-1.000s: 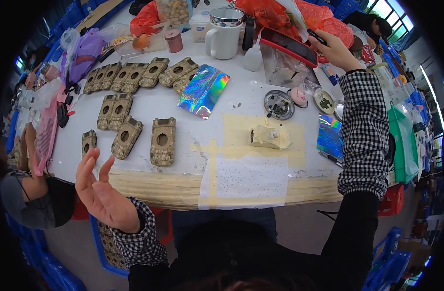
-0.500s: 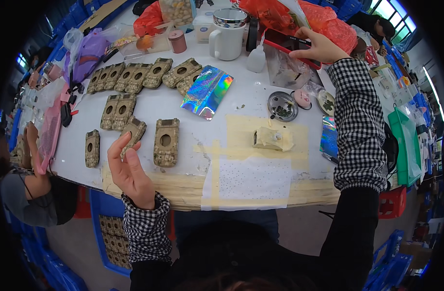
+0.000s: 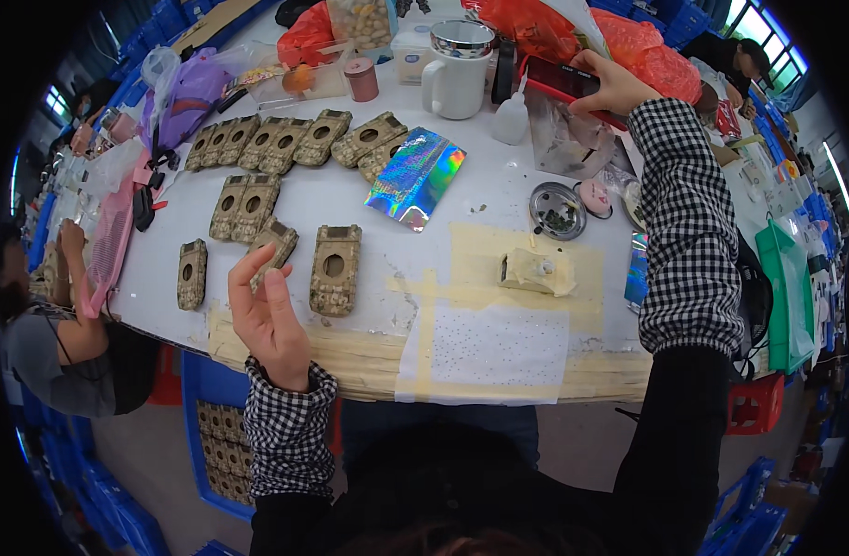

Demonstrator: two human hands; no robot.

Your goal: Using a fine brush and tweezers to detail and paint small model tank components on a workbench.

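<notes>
My right hand (image 3: 617,88) grips a phone in a red case (image 3: 565,82) at the back of the table, its dark face tilted toward me. My left hand (image 3: 274,329) hovers at the front left, fingers loosely bent and apart, with nothing visible in it. Just beyond its fingertips lies a camouflaged model tank hull (image 3: 274,243), partly hidden by them. Another hull (image 3: 335,269) with a round hole on top is to its right, and a smaller-looking one (image 3: 192,275) to its left. Several more hulls (image 3: 278,145) stand in rows farther back.
A shiny holographic pouch (image 3: 415,178) overlaps hulls. A white mug (image 3: 457,79) and squeeze bottle (image 3: 511,119) stand behind. A round tin (image 3: 558,211), a tape-covered block (image 3: 538,271) and a dotted white sheet (image 3: 489,350) lie right of centre. A person (image 3: 58,357) sits at left.
The whole view has shifted slightly, so the table things appear a little farther right. My right hand still holds the phone; my left hand stays open near the hulls.
</notes>
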